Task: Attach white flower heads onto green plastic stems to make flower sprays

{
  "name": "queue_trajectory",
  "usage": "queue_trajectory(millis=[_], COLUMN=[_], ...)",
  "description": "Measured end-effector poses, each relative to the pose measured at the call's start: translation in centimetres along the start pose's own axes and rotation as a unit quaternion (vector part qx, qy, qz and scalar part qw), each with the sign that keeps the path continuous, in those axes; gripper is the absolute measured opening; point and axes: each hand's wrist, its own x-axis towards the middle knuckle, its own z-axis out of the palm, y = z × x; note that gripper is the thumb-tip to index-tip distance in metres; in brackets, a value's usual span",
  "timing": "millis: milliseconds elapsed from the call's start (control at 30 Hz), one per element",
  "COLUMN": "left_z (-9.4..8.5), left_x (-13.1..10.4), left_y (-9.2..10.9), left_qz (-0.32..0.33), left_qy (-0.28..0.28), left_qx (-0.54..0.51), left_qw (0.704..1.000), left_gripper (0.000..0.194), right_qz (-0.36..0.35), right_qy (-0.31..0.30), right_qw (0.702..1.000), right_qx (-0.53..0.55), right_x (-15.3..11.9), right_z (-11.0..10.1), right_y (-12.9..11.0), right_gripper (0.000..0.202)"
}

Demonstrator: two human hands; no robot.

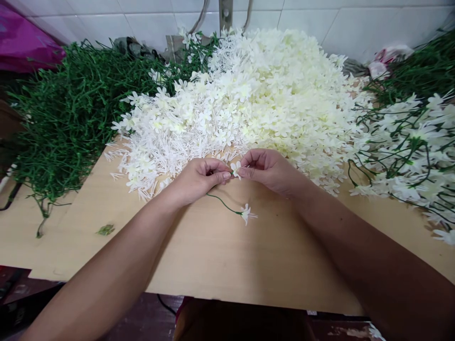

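My left hand (208, 177) pinches a thin green artificial flower stem (224, 204) over the table. One branch of the stem curves down to the right and carries a white flower (246, 214) at its tip. Between my two hands sits another small white artificial flower (236, 169), at a stem end by my left fingertips. My right hand (265, 169) is closed, thumb and finger pinched at this flower's right side. Part of the stem is hidden inside my left hand.
Behind my hands lies a large heap of loose white and cream petals (284, 94). Green stems (81, 104) are piled at the left, and flowered stems (408, 156) at the right. A green scrap (105, 229) lies on the wooden tabletop (213, 260). A tiled wall (309, 23) stands behind.
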Motion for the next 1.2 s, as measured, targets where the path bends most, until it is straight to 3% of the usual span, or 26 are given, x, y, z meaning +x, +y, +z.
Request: queue_trajectory(millis=[533, 833, 1200], left_z=[0.4, 0.5, 0.5], left_x=[0.3, 0.4, 0.5], left_y=[0.5, 0.5, 0.3], left_qz=[-0.040, -0.040, -0.033], left_qy=[0.040, 0.034, 0.029], left_qx=[0.029, 0.011, 0.029], left_qw=[0.998, 0.999, 0.999], left_gripper=[0.016, 0.016, 0.017], right_qz=[-0.061, -0.068, -0.040], right_qy=[0.072, 0.059, 0.043], right_qw=[0.995, 0.995, 0.998], right_qx=[-0.040, -0.053, -0.017], right_x=[0.1, 0.2, 0.3], right_z=[1.5, 1.5, 1.7], right_y=[0.8, 1.7, 1.4], right_gripper=[0.036, 0.025, 0.036])
